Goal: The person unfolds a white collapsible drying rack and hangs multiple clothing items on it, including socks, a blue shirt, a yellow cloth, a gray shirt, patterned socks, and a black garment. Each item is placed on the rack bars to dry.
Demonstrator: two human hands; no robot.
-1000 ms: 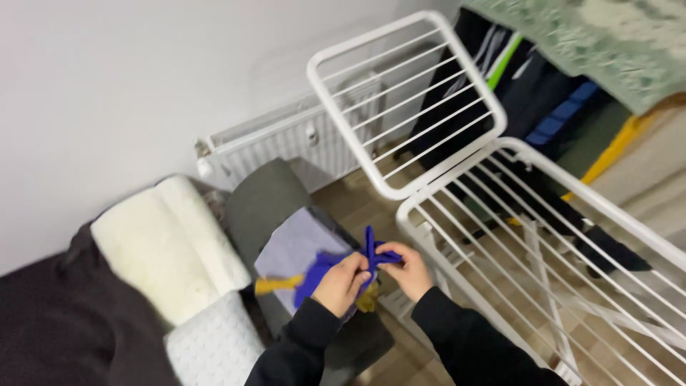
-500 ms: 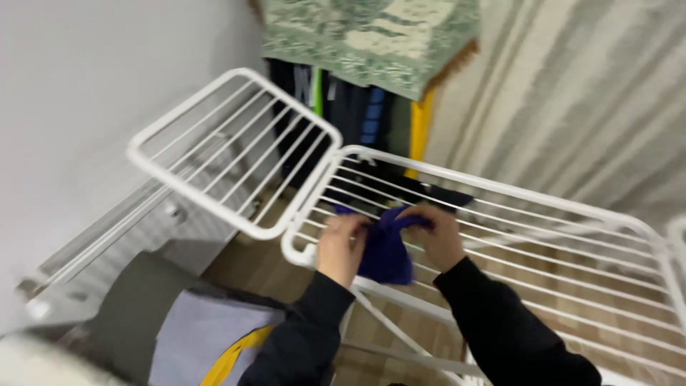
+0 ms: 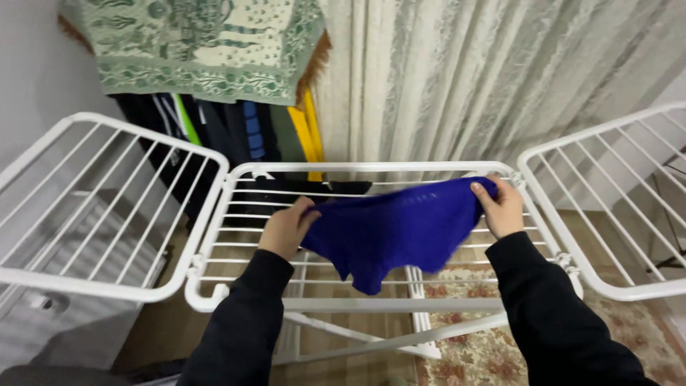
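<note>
My left hand [image 3: 286, 229] and right hand [image 3: 502, 209] each grip one blue cloth [image 3: 400, 227] over one white drying rack [image 3: 371, 169].

I'm in a room at home, in a corner used for drying and keeping clothes. In front of me stands a white wire folding drying rack [image 3: 371, 169] with both wings raised. Behind it hangs a pale patterned floor-length curtain [image 3: 486, 71]. To the far left, dark garments on a clothes rail [image 3: 214, 121] hang under a green patterned cloth [image 3: 200, 43]. A floral woven rug [image 3: 464, 364] lies on the wood-look floor [image 3: 343, 336] under the rack.
</note>
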